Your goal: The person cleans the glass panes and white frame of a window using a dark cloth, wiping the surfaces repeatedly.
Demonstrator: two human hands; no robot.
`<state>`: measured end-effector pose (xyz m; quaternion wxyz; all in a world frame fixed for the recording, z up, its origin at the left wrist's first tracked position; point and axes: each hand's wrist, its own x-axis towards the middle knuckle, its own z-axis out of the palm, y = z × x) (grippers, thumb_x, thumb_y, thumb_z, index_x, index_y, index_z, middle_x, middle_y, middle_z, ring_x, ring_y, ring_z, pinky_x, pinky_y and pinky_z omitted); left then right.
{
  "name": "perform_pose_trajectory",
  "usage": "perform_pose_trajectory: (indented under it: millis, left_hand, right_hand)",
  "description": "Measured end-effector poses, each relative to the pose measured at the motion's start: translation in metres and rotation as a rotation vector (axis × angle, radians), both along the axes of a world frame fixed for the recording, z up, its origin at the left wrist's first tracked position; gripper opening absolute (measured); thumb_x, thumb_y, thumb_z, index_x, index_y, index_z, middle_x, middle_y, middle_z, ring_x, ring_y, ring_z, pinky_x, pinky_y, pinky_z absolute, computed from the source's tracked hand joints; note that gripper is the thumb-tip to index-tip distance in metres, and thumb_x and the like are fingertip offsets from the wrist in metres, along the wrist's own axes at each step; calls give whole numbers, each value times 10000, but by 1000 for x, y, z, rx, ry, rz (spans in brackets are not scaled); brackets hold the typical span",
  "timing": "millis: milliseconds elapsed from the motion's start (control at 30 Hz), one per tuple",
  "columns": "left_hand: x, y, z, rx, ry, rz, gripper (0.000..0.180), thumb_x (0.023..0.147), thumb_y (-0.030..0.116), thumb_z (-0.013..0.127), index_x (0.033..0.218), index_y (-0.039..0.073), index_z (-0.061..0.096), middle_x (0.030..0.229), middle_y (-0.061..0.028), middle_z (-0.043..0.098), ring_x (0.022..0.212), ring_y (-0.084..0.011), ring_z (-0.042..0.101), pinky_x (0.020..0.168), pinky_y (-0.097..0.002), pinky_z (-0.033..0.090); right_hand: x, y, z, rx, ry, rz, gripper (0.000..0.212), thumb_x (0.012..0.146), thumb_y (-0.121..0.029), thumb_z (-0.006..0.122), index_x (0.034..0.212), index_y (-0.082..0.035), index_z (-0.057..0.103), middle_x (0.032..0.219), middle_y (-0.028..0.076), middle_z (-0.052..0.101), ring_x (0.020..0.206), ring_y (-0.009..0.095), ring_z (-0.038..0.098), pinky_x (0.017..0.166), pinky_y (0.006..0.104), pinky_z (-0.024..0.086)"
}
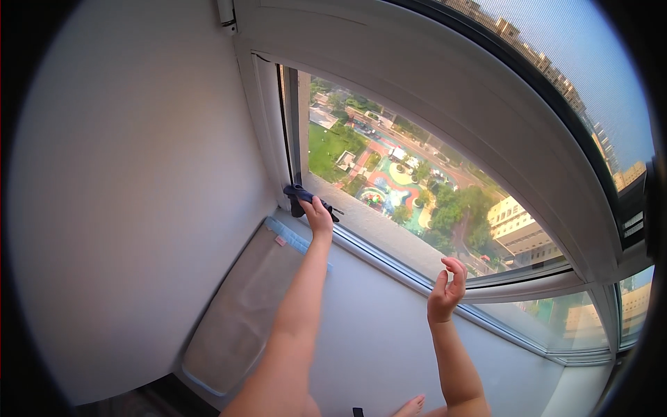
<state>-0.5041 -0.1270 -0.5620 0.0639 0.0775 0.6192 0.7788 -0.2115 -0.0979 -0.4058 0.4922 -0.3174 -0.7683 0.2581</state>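
My left hand point(318, 214) reaches far forward and presses a dark blue cloth point(297, 194) into the lower left corner of a window, where the white frame point(267, 111) meets the sill point(379, 250). My right hand point(446, 288) hovers in the air near the lower window rail with its fingers loosely curled and apart, holding nothing. Through the glass point(389, 174) I see a park and buildings far below.
A white wall point(132, 181) stands at the left. A pale flat mat with a blue edge point(240, 306) lies on the ledge below the window corner. A wide white window frame point(445, 90) arcs overhead. My bare foot point(410, 405) shows at the bottom edge.
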Motion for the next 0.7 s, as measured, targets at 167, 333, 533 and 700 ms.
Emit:
perform_pose_trajectory:
  millis: [167,333,533,700]
  left_hand:
    - [28,34,79,-19,454,235,553,951,206,331,1374,-94,139,1436,-260,186,1342,-354,194,1096,-366,137]
    - [15,15,3,-47,348,183,543,957,217,325,1380,-76,155,1414,-251,246,1314,-343,268,1077,-350,195]
    - [1,1,-84,44,-154,85,532,946,208,366,1395,-3,177,1357,-205,352,1217,-298,394,1021,-335,283]
    - [-2,-3,-75,76,-347,-90,547,959,249,367,1406,9,164,1397,-169,298,1253,-258,336,1046,-310,230]
  right_hand:
    - [5,9,-17,51,-79,18,263,729,116,449,935,2,567,959,129,573,900,266,530,811,333,425]
    - [-5,5,-25,-7,-79,50,262,734,115,445,939,2,563,960,118,574,912,250,534,789,317,424]
    - [12,15,-41,-218,-48,-47,260,771,98,426,974,-8,551,992,92,570,925,196,523,785,276,405]
    - [25,14,-38,-247,-58,-41,251,788,88,429,982,-11,552,998,90,570,918,185,519,784,266,402]
